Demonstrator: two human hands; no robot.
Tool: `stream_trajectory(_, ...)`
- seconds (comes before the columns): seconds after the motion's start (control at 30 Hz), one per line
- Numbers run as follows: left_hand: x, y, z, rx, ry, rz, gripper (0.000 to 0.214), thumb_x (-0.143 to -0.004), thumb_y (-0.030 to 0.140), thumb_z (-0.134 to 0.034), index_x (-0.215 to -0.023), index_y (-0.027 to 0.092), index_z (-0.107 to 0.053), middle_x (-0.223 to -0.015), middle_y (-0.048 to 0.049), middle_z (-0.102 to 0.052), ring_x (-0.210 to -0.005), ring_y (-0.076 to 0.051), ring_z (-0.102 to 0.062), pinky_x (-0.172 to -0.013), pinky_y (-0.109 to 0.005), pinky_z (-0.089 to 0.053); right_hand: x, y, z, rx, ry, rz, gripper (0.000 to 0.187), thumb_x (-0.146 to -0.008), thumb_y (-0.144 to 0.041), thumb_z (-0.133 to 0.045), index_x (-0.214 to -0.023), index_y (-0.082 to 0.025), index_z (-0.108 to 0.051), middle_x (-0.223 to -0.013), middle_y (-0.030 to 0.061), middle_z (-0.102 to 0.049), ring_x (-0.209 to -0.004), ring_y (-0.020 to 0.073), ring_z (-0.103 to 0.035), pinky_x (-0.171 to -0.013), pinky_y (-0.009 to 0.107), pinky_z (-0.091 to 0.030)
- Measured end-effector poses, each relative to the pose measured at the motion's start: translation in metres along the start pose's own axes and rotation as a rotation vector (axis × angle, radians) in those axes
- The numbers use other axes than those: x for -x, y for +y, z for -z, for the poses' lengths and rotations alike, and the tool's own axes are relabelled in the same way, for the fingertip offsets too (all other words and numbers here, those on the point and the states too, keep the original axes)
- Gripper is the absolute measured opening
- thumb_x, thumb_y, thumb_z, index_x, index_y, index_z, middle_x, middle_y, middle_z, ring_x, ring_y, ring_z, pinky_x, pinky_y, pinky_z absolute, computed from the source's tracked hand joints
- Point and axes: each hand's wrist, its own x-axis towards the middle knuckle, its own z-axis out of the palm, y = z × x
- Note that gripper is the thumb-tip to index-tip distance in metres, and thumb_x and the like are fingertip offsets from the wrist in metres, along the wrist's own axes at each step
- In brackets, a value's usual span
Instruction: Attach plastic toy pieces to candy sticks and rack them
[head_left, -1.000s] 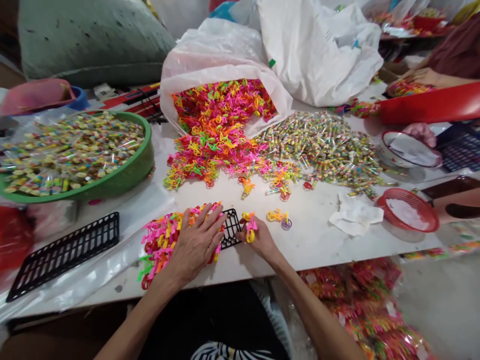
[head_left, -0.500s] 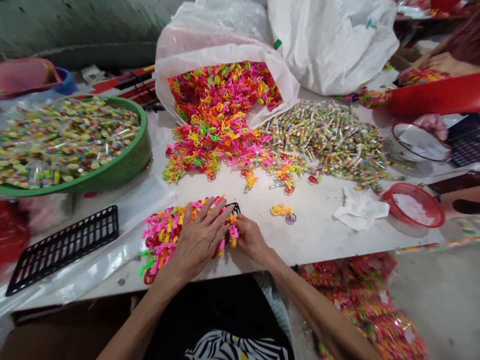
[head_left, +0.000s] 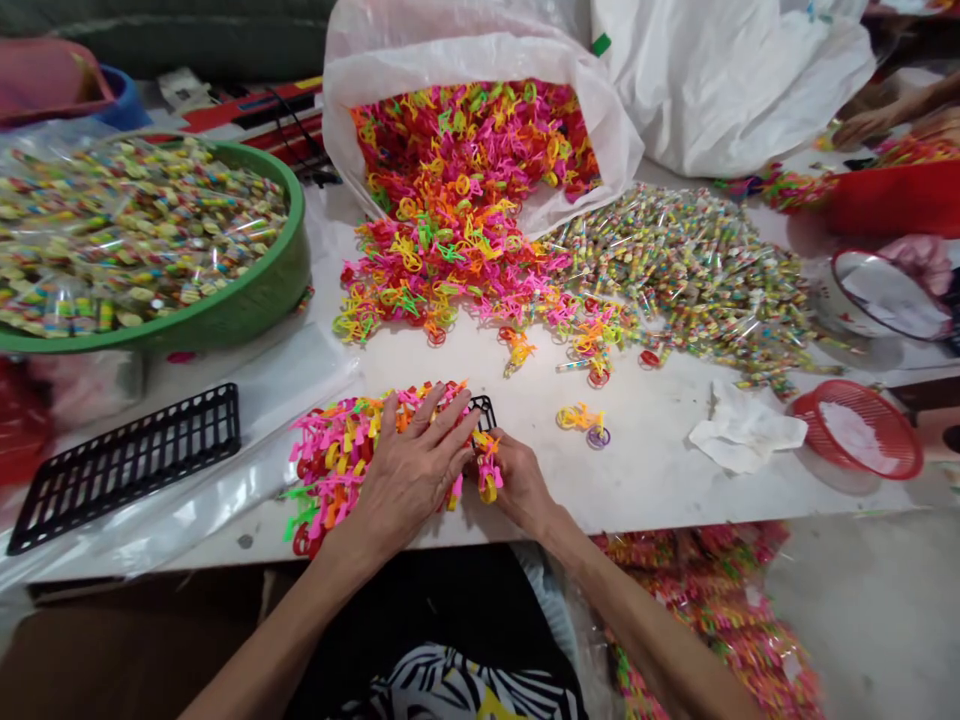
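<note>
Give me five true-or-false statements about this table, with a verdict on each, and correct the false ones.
The left hand lies spread on a heap of neon plastic rings. True.
The right hand holds nothing. False: its fingers grip a small pink-and-yellow bunch of rings.
The green tub is full of loose plastic rings. False: it holds clear-wrapped packets.
A black plastic rack lies left of the hands, apart from them. True.
The red mesh basket touches the left hand. False: it stands far to the right, past crumpled white paper.
</note>
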Motion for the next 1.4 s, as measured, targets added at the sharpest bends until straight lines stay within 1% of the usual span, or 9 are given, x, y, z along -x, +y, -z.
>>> stream_trajectory(0.23,-0.002,0.005,0.004,-0.004,-0.027,-0.001,0.044,-0.087,0.038,-0.035,-0.13,0.026,-0.037,-0.139,-0.0015,-0.034,-0.131,-0.027,-0.022,-0.104,-0.057,-0.006,-0.003,-0.013,-0.004,0.262,-0.136,-0.011,0.011,-0.076,-0.015,-0.049,-0.073,-0.019,-0.058,-0.083,0.0065,-0.058,-0.063,0.0151,-0.05,-0.053,0.025,-0.036)
stream_trajectory(0.4,-0.004,0.01,0.0,-0.018,0.026,0.011,0.038,-0.087,0.034,-0.036,-0.121,0.028,-0.05,-0.138,-0.0022,-0.036,-0.129,-0.029,-0.024,-0.103,-0.06,-0.007,-0.003,-0.02,-0.004,0.406,-0.135,-0.087,0.012,-0.076,-0.019,-0.05,-0.076,-0.022,-0.062,-0.094,0.0031,-0.06,-0.06,0.012,-0.053,-0.051,0.023,-0.038)
stream_trajectory(0.5,0.0,0.009,-0.005,-0.03,0.065,-0.053,0.034,-0.086,0.032,-0.037,-0.115,0.031,-0.054,-0.136,-0.0006,-0.04,-0.128,-0.03,-0.028,-0.102,-0.06,-0.008,0.001,-0.008,0.035,0.416,-0.054,-0.137,0.011,-0.076,-0.025,-0.056,-0.084,-0.025,-0.063,-0.088,-0.0007,-0.06,-0.071,0.0119,-0.057,-0.061,0.021,-0.041)
stream_trajectory(0.63,0.007,0.007,-0.003,-0.05,0.054,-0.112,0.035,-0.087,0.033,-0.036,-0.12,0.034,-0.049,-0.136,0.0015,-0.039,-0.127,-0.029,-0.029,-0.102,-0.059,-0.009,0.009,0.019,0.108,0.595,0.101,-0.319,0.023,-0.078,-0.022,-0.052,-0.099,-0.021,-0.06,-0.102,0.0063,-0.056,-0.08,0.0176,-0.057,-0.065,0.026,-0.04)
stream_trajectory(0.77,0.005,0.005,0.001,-0.054,0.117,-0.094,0.04,-0.086,0.035,-0.037,-0.125,0.032,-0.044,-0.137,-0.002,-0.039,-0.127,-0.029,-0.029,-0.102,-0.058,-0.009,0.012,0.038,0.15,0.847,-0.103,-0.387,0.022,-0.079,-0.019,-0.049,-0.096,-0.025,-0.061,-0.1,0.0047,-0.055,-0.08,0.0185,-0.058,-0.061,0.026,-0.037)
stream_trajectory(0.83,0.001,0.002,0.001,-0.086,0.124,-0.061,0.041,-0.085,0.037,-0.038,-0.125,0.03,-0.044,-0.138,-0.0046,-0.037,-0.127,-0.031,-0.029,-0.101,-0.058,-0.011,0.008,0.042,0.159,0.926,-0.111,-0.392,0.022,-0.079,-0.018,-0.049,-0.095,-0.025,-0.062,-0.098,0.0054,-0.056,-0.085,0.0202,-0.057,-0.063,0.028,-0.037)
stream_trajectory(0.97,-0.002,-0.004,-0.005,-0.147,0.097,-0.033,0.045,-0.086,0.038,-0.034,-0.128,0.025,-0.041,-0.137,-0.0075,-0.038,-0.125,-0.031,-0.032,-0.1,-0.057,-0.014,-0.015,0.043,0.152,0.947,0.114,-0.416,0.023,-0.083,-0.022,-0.047,-0.102,-0.022,-0.058,-0.101,0.0082,-0.058,-0.093,0.0219,-0.054,-0.068,0.029,-0.037)
stream_trajectory(1.13,0.0,-0.006,-0.01,-0.195,0.102,-0.056,0.044,-0.087,0.035,-0.033,-0.129,0.025,-0.039,-0.137,-0.0063,-0.038,-0.125,-0.029,-0.032,-0.099,-0.056,-0.016,-0.043,0.037,0.113,0.795,0.122,-0.45,0.029,-0.089,-0.035,-0.038,-0.109,-0.02,-0.052,-0.104,0.0114,-0.059,-0.086,0.0205,-0.057,-0.066,0.029,-0.039)
stream_trajectory(1.4,0.002,-0.007,-0.012,-0.168,0.083,-0.05,0.045,-0.087,0.036,-0.033,-0.129,0.025,-0.04,-0.138,-0.0049,-0.037,-0.126,-0.03,-0.031,-0.099,-0.056,-0.014,0.019,0.028,0.09,0.798,0.075,-0.505,0.023,-0.082,-0.018,-0.041,-0.101,-0.021,-0.053,-0.099,0.0058,-0.06,-0.08,0.0178,-0.059,-0.059,0.025,-0.035)
